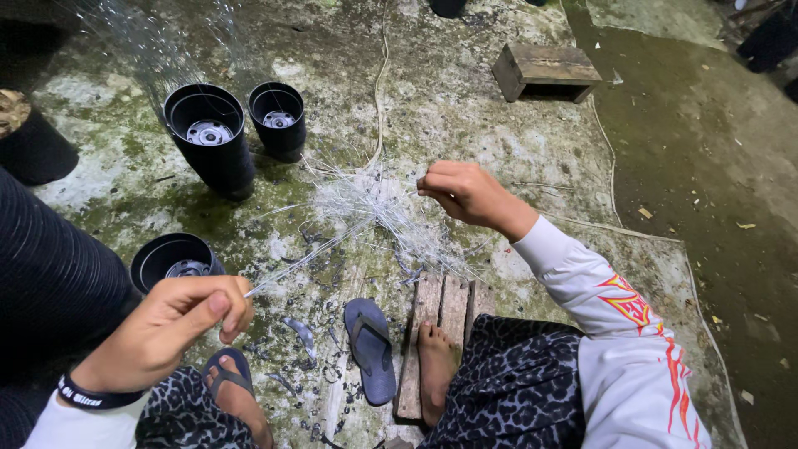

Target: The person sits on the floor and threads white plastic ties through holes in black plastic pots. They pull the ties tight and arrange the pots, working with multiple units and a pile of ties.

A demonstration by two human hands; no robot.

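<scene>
A clear, thin fishing net [366, 208] is stretched between my two hands above a mossy concrete floor. My left hand [179, 320], low at the left with a black wristband, pinches a bunched strand of the net. My right hand [465, 193], in a white printed sleeve, grips the net's tangled part near the middle. Small silvery fish [301, 333] and scraps lie on the floor under the net. My bare feet show below: one on a wooden board [440, 312], one in a blue sandal [229, 378].
Three black plastic pots stand at the left: a tall one [212, 137], a smaller one [278, 118] and one near my left hand [170, 259]. A loose blue sandal [370, 345] lies between my feet. A low wooden stool [544, 71] sits at the back.
</scene>
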